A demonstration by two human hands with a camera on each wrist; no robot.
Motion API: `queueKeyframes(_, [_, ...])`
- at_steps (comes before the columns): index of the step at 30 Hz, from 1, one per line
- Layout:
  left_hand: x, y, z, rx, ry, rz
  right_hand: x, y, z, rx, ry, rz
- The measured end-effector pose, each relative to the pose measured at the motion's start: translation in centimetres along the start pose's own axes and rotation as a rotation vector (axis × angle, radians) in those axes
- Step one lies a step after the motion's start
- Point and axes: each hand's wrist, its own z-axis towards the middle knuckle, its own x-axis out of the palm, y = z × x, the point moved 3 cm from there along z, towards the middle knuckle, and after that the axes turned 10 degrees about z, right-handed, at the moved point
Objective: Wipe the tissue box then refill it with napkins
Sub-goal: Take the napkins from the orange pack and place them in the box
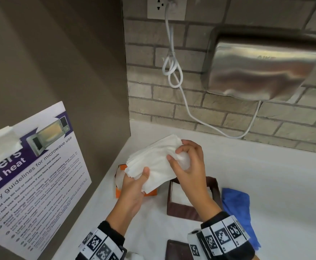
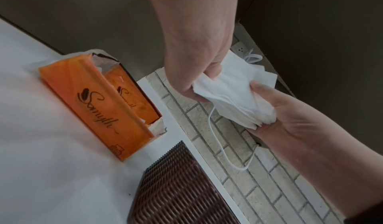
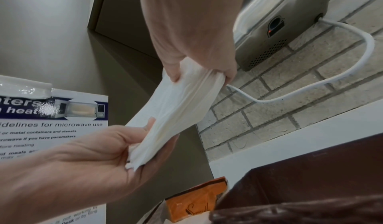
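I hold a stack of white napkins [image 1: 157, 162] in the air with both hands, above the counter's back left corner. My left hand [image 1: 144, 175] grips its near end, thumb on top. My right hand [image 1: 177, 156] pinches the far right end. The wrist views show the same stack [image 2: 234, 93] [image 3: 176, 113] held by the left hand [image 2: 199, 86] [image 3: 145, 142] and the right hand [image 2: 261, 106] [image 3: 199, 75]. Below stands the brown woven tissue box [image 1: 192, 201] [image 2: 182, 191] [image 3: 311, 178], open, with white napkins inside. A torn-open orange napkin pack [image 1: 151, 192] [image 2: 97, 100] lies to its left.
A blue cloth [image 1: 237, 209] lies right of the box on the white counter [image 1: 266, 175]. A flat brown piece [image 1: 177, 250] lies at the near edge. A steel hand dryer [image 1: 262, 66] and its white cable [image 1: 174, 72] hang on the brick wall. A microwave poster [image 1: 31, 175] covers the left panel.
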Motion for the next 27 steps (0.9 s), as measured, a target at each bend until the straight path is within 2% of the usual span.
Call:
queueKeyframes(5, [0.3,-0.4,-0.3,0.011,0.058,0.009,-0.1,-0.2,-0.3,0.043,0.020,0.065])
queueKeyframes(11, [1.3,-1.0,0.0,0.006,-0.011,0.145,-0.4,-1.5,0.5,0.371,0.126,0.073])
queueKeyframes(15, [2.4,-1.3,0.0,0.034,-0.060,0.262,-1.4,-2.2,0.7,0.397,0.055,-0.038])
queueKeyframes(20, [4.4,-1.5,-0.3,0.123,0.010,0.434,-5.4,-3.2,0.1,0.381,-0.068,-0.119])
queueKeyframes(24, [7.6,-0.3,-0.4,0.250,0.163,0.849,-9.0,-4.4,-0.6,0.532,0.113,-0.261])
queueKeyframes(27, [10.4,1.8,-0.5,0.224,0.326,1.176,-10.4,-6.1,-1.5,0.620,0.158,-0.469])
